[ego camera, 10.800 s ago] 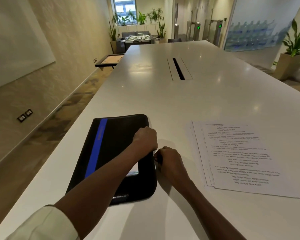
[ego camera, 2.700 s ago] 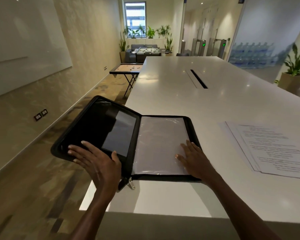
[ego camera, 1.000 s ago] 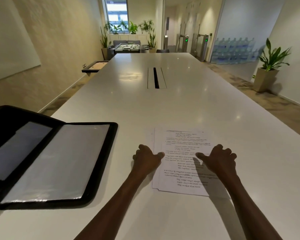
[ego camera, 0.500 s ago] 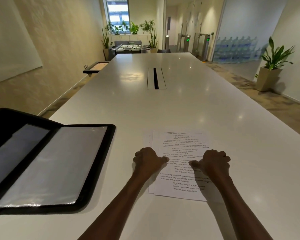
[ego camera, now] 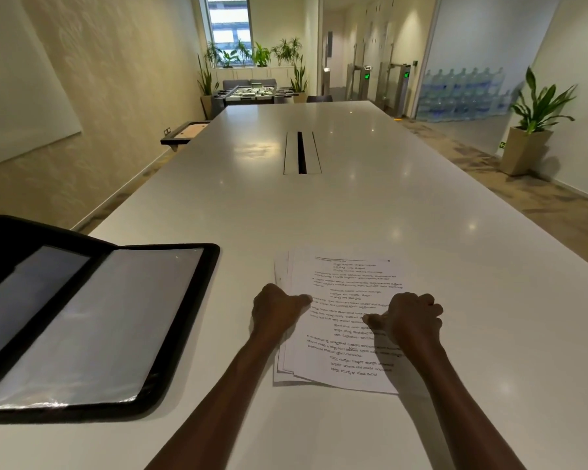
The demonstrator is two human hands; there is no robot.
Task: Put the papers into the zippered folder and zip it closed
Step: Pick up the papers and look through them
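A stack of printed papers (ego camera: pixel 343 279) lies on the white table (ego camera: pixel 353 205) in front of me, its sheets fanned slightly at the left edge. My left hand (ego camera: pixel 275 312) holds the stack's left edge with curled fingers, thumb on top. My right hand (ego camera: pixel 409 317) holds the right side the same way, thumb pressed on the top sheet. The black zippered folder (ego camera: pixel 184 317) lies open at the left, with a clear plastic sleeve on its right half; its left half hangs past the table's edge.
A cable slot (ego camera: pixel 301 152) runs down the table's middle further away. A potted plant (ego camera: pixel 532 137) stands on the floor at the right, and a small low table (ego camera: pixel 185 132) sits beside the left wall.
Both hands have curled from resting on the papers to gripping the stack's sides, and the stack has been pulled a little nearer and squared between them.
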